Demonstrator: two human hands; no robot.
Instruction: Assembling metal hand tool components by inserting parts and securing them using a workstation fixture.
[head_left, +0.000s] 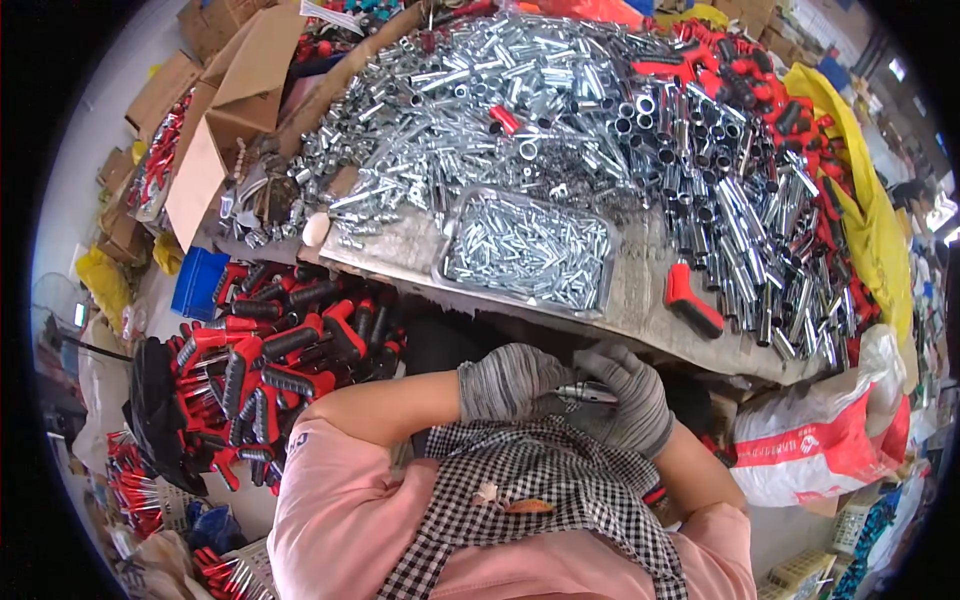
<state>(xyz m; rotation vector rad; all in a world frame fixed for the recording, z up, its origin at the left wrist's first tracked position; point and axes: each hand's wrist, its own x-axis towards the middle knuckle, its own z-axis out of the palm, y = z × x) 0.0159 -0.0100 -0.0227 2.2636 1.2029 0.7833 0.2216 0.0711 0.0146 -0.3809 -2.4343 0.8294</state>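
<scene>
Both my hands wear grey knitted gloves and meet just in front of the checked apron, below the table's near edge. A short shiny metal tube (pixel 588 392) lies between them. My right hand (pixel 630 405) curls round it, with the tube across its palm side. The bent fingers of my left hand (pixel 513 383) close at the tube's left end; its fingertips are partly hidden. Just beyond the hands, a metal tray (pixel 612 265) full of small silvery pins stands on the table (pixel 640 300). To its right lies a red-and-black pistol-shaped handle (pixel 690 303).
A wide heap of silvery metal parts (pixel 470 110) covers the table's far side, with chrome tubes (pixel 735 235) at right. Red-and-black handles (pixel 290 345) pile up at my left, near a blue bin (pixel 200 284). A white-and-red sack (pixel 815 440) stands at right; a cardboard box (pixel 240 95) sits far left.
</scene>
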